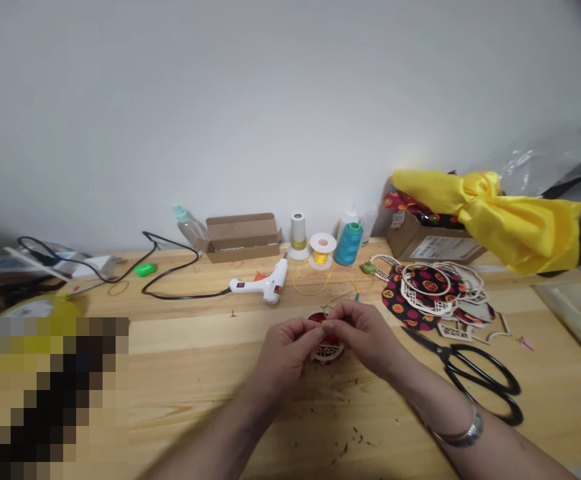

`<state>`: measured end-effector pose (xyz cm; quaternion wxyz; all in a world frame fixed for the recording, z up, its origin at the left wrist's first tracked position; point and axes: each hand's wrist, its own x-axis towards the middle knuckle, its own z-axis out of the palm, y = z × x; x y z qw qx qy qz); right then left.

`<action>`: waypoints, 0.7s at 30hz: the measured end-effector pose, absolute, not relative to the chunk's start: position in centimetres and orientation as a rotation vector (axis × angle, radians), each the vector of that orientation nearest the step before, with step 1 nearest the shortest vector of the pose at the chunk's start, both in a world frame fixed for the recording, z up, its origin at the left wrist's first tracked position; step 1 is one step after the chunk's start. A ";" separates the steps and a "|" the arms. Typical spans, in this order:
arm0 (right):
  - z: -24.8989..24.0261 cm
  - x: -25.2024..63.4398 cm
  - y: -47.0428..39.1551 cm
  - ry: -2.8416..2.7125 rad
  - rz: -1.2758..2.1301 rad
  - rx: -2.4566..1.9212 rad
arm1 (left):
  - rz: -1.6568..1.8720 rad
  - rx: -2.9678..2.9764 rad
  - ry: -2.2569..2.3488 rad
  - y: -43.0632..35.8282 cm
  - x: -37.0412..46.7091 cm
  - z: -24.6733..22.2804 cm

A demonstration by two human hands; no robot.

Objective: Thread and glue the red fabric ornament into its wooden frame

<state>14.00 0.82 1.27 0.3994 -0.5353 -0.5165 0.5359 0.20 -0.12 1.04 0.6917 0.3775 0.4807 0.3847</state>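
My left hand (pixel 286 345) and my right hand (pixel 366 335) meet fingertip to fingertip over the middle of the table. Both are closed in a pinch; whatever lies between the fingers is too small or hidden to make out. Directly beneath them is a round red ornament (pixel 328 353) with pale fretwork along its lower part, its upper part partly covered by my fingers. Just beyond my right hand, a short blue-and-yellow piece (pixel 356 293) lies on the wood. Black-handled scissors (pixel 448 353) rest to the right of my right hand, blades partly apart.
A white glue gun (pixel 263 285) with a black cord lies behind my hands. Farther back stand a cardboard box (pixel 243 243), a yellow thread spool (pixel 322 257) and a teal thread cone (pixel 349 245). Fretwork frames and patterned fabric (pixel 405 307) pile up right, before a carton (pixel 433 245) topped by yellow cloth (pixel 520 213).
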 end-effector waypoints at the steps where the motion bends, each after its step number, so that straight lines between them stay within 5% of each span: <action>1: 1.3 14.0 0.8 -1.336 1.330 -1.361 | 0.856 0.858 1.079 -0.1 0.1 1.1; 13: 0.6 15.0 1.0 -1.678 0.820 -1.459 | 0.912 0.950 1.159 0.2 -0.2 2.0; 21: 0.9 14.6 1.0 -1.409 1.136 -1.414 | 0.832 1.154 1.068 -0.4 0.1 1.0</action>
